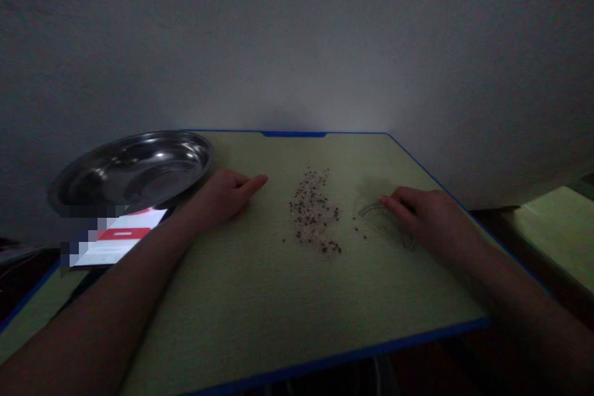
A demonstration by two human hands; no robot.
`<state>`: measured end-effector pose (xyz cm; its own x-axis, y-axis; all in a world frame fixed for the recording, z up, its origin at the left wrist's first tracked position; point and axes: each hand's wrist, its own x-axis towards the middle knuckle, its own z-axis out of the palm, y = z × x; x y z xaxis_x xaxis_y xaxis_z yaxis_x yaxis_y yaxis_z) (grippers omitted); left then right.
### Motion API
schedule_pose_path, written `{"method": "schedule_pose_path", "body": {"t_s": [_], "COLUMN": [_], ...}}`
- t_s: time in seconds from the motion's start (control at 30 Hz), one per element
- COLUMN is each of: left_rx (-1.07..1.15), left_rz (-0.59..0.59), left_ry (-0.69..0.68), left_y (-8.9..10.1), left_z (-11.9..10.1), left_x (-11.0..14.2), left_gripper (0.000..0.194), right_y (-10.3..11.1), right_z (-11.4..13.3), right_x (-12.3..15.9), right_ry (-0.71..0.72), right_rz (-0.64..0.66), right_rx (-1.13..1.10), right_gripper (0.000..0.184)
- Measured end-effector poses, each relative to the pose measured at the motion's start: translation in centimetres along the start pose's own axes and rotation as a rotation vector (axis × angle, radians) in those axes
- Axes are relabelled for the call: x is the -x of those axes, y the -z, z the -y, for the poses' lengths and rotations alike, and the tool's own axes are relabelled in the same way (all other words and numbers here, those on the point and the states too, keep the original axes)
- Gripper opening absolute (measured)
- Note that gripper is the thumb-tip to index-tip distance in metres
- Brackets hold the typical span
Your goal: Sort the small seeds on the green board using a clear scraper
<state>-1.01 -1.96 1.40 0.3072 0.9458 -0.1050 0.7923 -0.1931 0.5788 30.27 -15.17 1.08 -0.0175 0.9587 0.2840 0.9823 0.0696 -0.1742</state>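
A loose scatter of pale grains mixed with small dark seeds or beans [315, 210] lies mid-table. To its left my left hand [231, 193] rests on its side, fingers curled in and thumb stretched toward the scatter; whatever is inside it, if anything, is hidden. My right hand [420, 210] is to the right of the grains, its thumb and forefinger pressed together; I cannot make out anything in the pinch. Beneath and beside those fingertips shows a faint grey curved pattern [380, 219], either see-through or printed. A few dark bits lie between it and the grains.
A wide, shiny steel basin [134, 167] stands at the left, over a lit screen [123, 235] that is partly blurred out. The pale green table [278, 303] has a blue edge and meets a grey wall [297, 43]. Another pale green surface [557, 229] is off to the right.
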Motion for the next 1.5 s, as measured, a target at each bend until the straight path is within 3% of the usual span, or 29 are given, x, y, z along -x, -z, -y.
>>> {"method": "schedule_pose_path", "body": {"t_s": [0.17,0.57,0.87,1.2,1.5], "left_rx": [0.008,0.018,-0.012,-0.055,-0.051], "left_rz": [-0.014,-0.015,-0.008,-0.012,-0.011], "left_ry": [-0.026,-0.041,-0.048,-0.027,-0.034], "left_y": [-0.1,-0.2,-0.1,-0.1,-0.1], "left_z": [0.1,0.2,0.0,-0.1,0.0], "left_x": [0.1,0.0,0.0,0.0,-0.1], "left_gripper": [0.058,0.056,0.054,0.053,0.053], "right_y": [-0.7,0.2,-0.5,0.1,-0.4], "right_z": [0.8,1.9,3.4,3.6,2.9], "right_x": [0.0,2.3,1.7,3.0,2.8], "right_ry": [0.061,0.076,0.152,0.231,0.169], "right_rz": [0.062,0.077,0.102,0.107,0.099], "right_rx": [-0.039,-0.14,-0.102,-0.127,-0.084], "right_gripper": [0.037,0.04,0.04,0.041,0.041]}}
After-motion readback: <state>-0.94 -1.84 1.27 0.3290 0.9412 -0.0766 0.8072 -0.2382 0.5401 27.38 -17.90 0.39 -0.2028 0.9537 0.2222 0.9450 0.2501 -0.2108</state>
